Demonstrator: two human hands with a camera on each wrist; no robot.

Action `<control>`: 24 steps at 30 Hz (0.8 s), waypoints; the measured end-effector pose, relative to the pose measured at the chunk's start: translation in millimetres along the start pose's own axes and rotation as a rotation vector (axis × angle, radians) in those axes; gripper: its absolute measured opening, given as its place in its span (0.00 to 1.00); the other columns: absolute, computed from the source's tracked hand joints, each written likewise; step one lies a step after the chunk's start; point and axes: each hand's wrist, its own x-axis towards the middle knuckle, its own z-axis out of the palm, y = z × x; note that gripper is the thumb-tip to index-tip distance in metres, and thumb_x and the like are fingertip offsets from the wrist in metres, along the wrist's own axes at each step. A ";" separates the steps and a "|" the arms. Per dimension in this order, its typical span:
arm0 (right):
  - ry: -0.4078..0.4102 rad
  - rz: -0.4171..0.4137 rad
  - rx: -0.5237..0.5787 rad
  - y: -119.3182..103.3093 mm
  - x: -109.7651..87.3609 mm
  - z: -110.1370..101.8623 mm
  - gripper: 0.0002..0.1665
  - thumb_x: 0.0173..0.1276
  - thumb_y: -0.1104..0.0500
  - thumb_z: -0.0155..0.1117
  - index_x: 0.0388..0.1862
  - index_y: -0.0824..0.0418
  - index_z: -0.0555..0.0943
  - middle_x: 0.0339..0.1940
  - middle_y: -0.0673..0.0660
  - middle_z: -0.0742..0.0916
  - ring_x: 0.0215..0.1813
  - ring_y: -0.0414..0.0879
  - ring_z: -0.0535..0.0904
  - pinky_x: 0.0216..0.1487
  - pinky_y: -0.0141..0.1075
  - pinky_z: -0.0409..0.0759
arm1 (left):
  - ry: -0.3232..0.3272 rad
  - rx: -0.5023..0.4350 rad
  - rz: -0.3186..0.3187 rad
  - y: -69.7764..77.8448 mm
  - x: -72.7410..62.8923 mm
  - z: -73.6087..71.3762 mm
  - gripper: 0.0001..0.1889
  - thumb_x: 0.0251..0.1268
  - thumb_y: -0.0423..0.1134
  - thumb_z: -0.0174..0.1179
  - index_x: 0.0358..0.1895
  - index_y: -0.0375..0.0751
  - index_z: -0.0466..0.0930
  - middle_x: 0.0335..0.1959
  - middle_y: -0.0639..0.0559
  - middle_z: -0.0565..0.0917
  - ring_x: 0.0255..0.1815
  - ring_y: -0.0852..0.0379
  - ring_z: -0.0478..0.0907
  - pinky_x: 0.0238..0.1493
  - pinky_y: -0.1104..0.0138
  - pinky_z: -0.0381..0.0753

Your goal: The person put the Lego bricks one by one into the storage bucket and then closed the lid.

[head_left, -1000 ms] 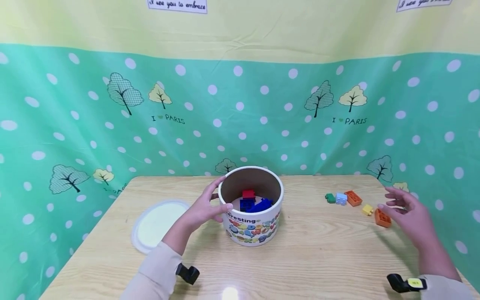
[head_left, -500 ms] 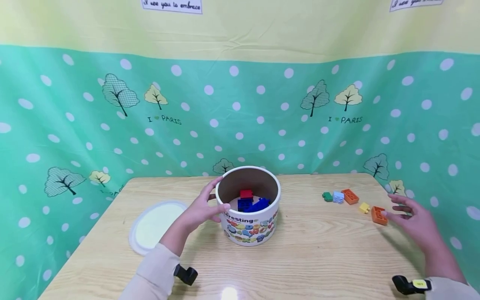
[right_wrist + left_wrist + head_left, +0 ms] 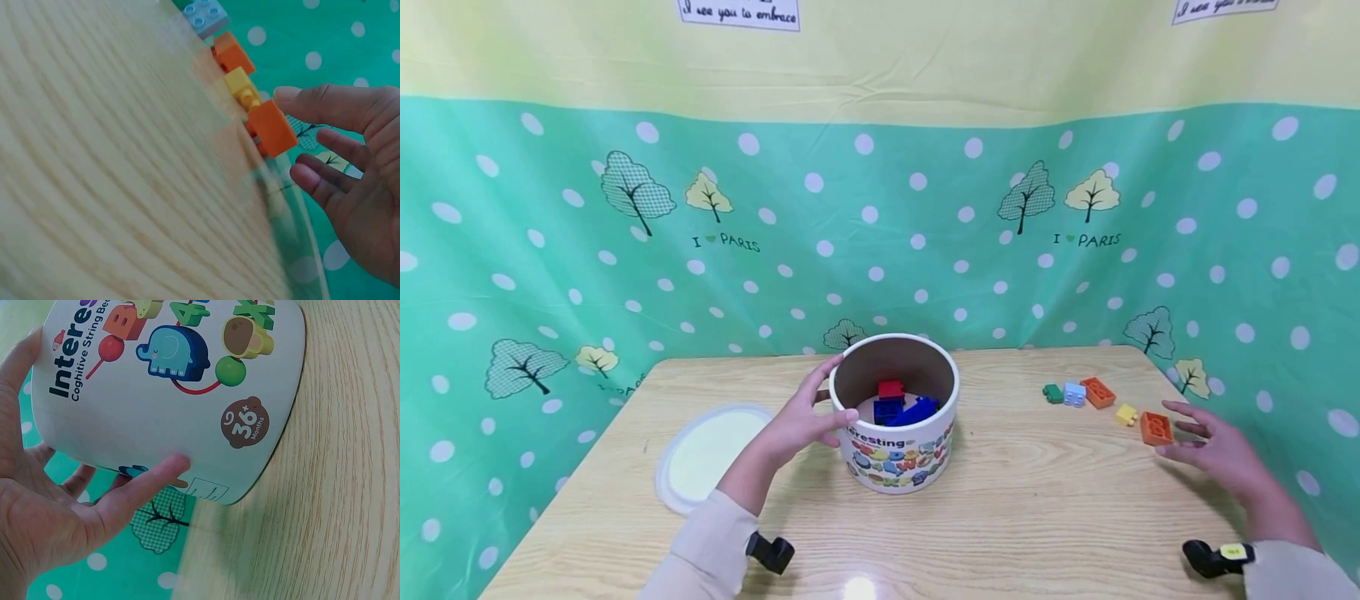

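Observation:
A round white bucket (image 3: 894, 454) with printed letters and a printed elephant stands upright on the table. My left hand (image 3: 801, 423) holds its left side, thumb over the front of the rim and other fingers round the side, partly hidden; the left wrist view shows this hand (image 3: 69, 512) against the printed wall. Inside lie a red brick (image 3: 891, 389) and blue bricks (image 3: 919, 411). At the right, my right hand (image 3: 1213, 446) is spread beside an orange brick (image 3: 1156, 428), thumb and fingertips right at its edge. In the right wrist view a gap shows between thumb and fingers near this brick (image 3: 272, 129).
Left of the bucket lies a round white lid (image 3: 711, 458). Further along from the orange brick are a yellow brick (image 3: 1125, 415), another orange brick (image 3: 1098, 392), a light blue brick (image 3: 1074, 394) and a green brick (image 3: 1053, 393). A dotted green curtain (image 3: 887, 250) hangs behind the wooden table (image 3: 1015, 533).
My right hand has come lower and closer to the near orange brick. The left hand stays on the bucket; the whole view has shifted slightly.

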 end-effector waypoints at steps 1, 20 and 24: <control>0.002 -0.001 -0.001 2.2 1.1 0.3 0.56 0.59 0.51 0.74 0.77 0.66 0.52 0.66 0.83 0.63 0.63 0.78 0.64 0.54 0.57 0.77 | 0.001 0.000 0.001 -0.1 0.0 0.0 0.49 0.55 0.45 0.72 0.76 0.64 0.50 0.77 0.46 0.48 0.72 0.32 0.51 0.37 0.49 0.85; 0.048 0.075 -0.071 15.2 13.6 6.6 0.52 0.58 0.46 0.74 0.69 0.75 0.63 0.63 0.80 0.70 0.59 0.73 0.69 0.48 0.53 0.73 | -0.004 0.001 -0.005 0.6 -0.2 -0.5 0.49 0.54 0.47 0.73 0.76 0.68 0.50 0.77 0.49 0.47 0.73 0.33 0.51 0.38 0.48 0.85; 0.050 0.068 -0.075 12.9 12.1 6.9 0.51 0.56 0.45 0.76 0.68 0.74 0.66 0.60 0.78 0.74 0.55 0.67 0.74 0.45 0.43 0.72 | -0.007 -0.001 0.001 -0.4 0.7 -0.7 0.49 0.55 0.46 0.72 0.76 0.66 0.49 0.77 0.46 0.47 0.72 0.32 0.51 0.37 0.48 0.85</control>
